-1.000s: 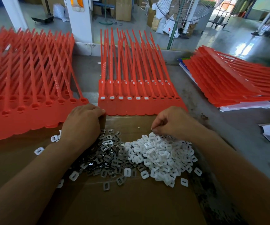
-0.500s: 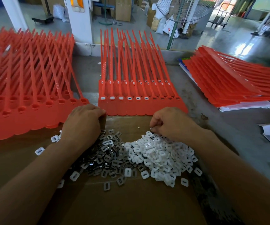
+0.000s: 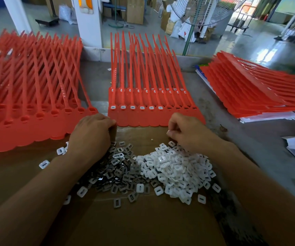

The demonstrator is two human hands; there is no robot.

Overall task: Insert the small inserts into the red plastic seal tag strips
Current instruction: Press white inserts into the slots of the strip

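Stacks of red plastic seal tag strips (image 3: 28, 103) lie far left on the worktop. The left hand (image 3: 91, 135) rests curled on grey metal inserts (image 3: 118, 171); its grip is hidden. Just beyond lies the centre red strip sheet (image 3: 153, 118), its left sockets filled white. The right hand (image 3: 191, 134), fingertips pressed together, hovers over white plastic inserts (image 3: 176, 167); whether it pinches one cannot be told.

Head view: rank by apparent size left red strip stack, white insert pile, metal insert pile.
1. Left red strip stack.
2. White insert pile and metal insert pile: unranked; left hand hides some metal.
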